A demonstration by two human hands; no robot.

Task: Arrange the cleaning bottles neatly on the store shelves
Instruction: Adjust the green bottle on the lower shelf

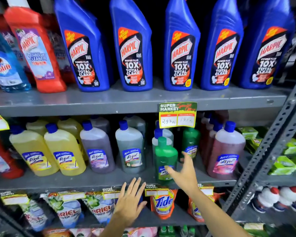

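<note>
Several blue Harpic bottles (pixel 132 48) stand in a row on the top shelf (pixel 109 101). The middle shelf (pixel 92 181) holds Lizol bottles: two yellow ones (pixel 65 149), a purple one (pixel 97 149), a grey-green one (pixel 131 147), a small green one (pixel 165 156) at the front edge and a pink one (pixel 227 151). My right hand (pixel 183 171) is open, fingers spread, just right of the small green bottle and touching its label. My left hand (pixel 130 200) is open below the shelf edge, holding nothing.
A red Harpic bottle (pixel 34 47) and a blue Colin bottle (pixel 5 65) lean at the top left. A yellow price tag (pixel 178 115) hangs from the top shelf. Detergent pouches (pixel 162 202) fill the lower shelf. A grey slotted upright (pixel 270 142) stands at right.
</note>
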